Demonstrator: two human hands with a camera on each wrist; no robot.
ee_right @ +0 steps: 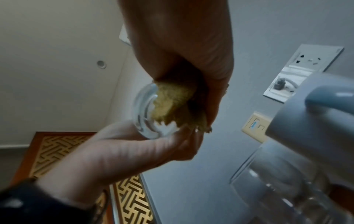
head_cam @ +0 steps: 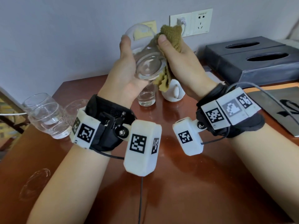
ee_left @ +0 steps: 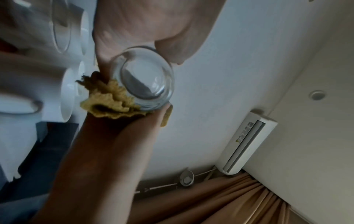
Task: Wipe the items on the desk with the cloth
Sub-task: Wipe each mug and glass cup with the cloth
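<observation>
A clear drinking glass [head_cam: 146, 60] is held up over the desk, tilted with its thick base toward me. My left hand [head_cam: 124, 62] grips it from the left, thumb along its side. My right hand [head_cam: 176, 59] holds an olive-green cloth [head_cam: 171, 36] and presses it against the glass's right side, thumb on top of the cloth. In the left wrist view the glass [ee_left: 145, 81] shows its base, with the cloth [ee_left: 111, 100] bunched beside it. The right wrist view shows the cloth [ee_right: 172, 103] against the glass [ee_right: 149, 121].
On the reddish-brown desk [head_cam: 178, 175] stand two clear glasses [head_cam: 47, 115] at the left, another glass [head_cam: 147, 97] and a white mug [head_cam: 174, 91] under my hands. Dark tissue boxes [head_cam: 255, 59] sit at the back right, a grey folder [head_cam: 278, 110] at the right.
</observation>
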